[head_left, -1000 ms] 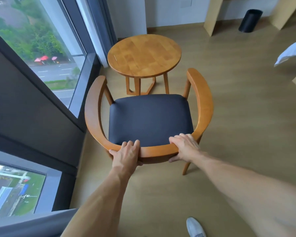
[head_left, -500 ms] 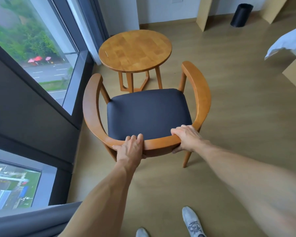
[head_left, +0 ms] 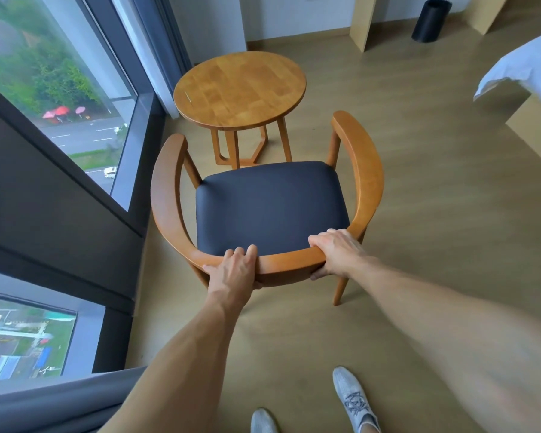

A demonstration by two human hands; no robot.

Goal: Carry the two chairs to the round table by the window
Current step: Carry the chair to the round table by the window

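Since the earlier pictures the view has drawn back a little: both grey shoes (head_left: 355,401) now show at the bottom edge, where a second ago only one did, and the chair (head_left: 272,207) sits about as near the round table (head_left: 239,89) as before. The grip has not changed. The left hand (head_left: 231,271) is clenched over the curved wooden backrest, fingers curled onto its inner side, and the right hand (head_left: 338,253) grasps the same rail further to the right. The chair's dark seat faces the table, its front edge just short of the table legs. The window (head_left: 57,98) runs along the left, close beside both. The floor (head_left: 434,198) is pale wood. A black bin (head_left: 430,20) stands by the far wall, and a white bed corner (head_left: 525,67) shows at the right.
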